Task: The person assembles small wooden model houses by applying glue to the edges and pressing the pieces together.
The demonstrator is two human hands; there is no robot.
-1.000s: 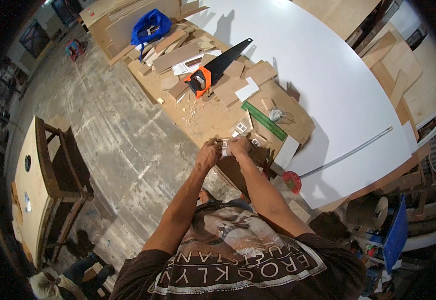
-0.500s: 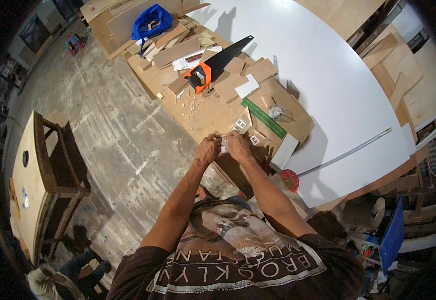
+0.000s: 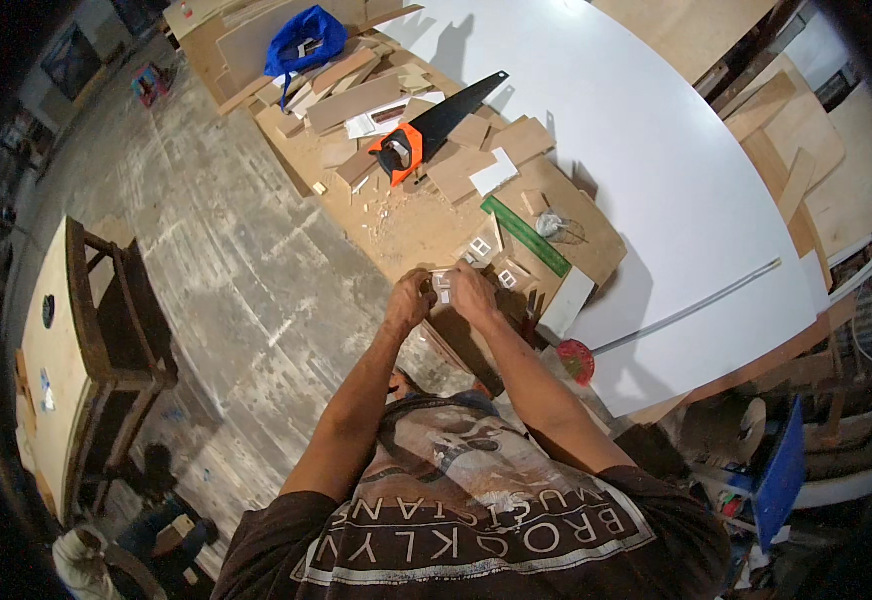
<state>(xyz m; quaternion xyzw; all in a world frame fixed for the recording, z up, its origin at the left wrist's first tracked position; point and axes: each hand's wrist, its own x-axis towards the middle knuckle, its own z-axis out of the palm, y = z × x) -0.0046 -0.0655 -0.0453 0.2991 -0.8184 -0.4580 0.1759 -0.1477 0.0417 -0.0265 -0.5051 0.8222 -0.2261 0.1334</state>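
Observation:
Close together at the near edge of the workbench (image 3: 366, 215), my left hand (image 3: 412, 299) and my right hand (image 3: 472, 294) have their fingers bent inward. Between them is a small wood-and-white piece (image 3: 444, 283), gripped from both sides and partly hidden by the fingers. Just beyond my right hand lies a small white window-like frame (image 3: 480, 246) beside thin wooden strips. Another such frame (image 3: 507, 279) sits to the right of that hand. A long green strip (image 3: 527, 237) rests further right on the bench.
An orange-and-black handsaw (image 3: 436, 130) lies on wood offcuts. Behind it are a blue bag (image 3: 305, 42) and more scraps. A large white sheet (image 3: 656, 200) covers the right, bearing a metal strip (image 3: 691, 305) and a red round object (image 3: 576, 361). Another person (image 3: 126, 555) sits lower left.
My left fingers have shifted slightly around the small piece, and more of its white part shows between my hands. The bench objects look unmoved.

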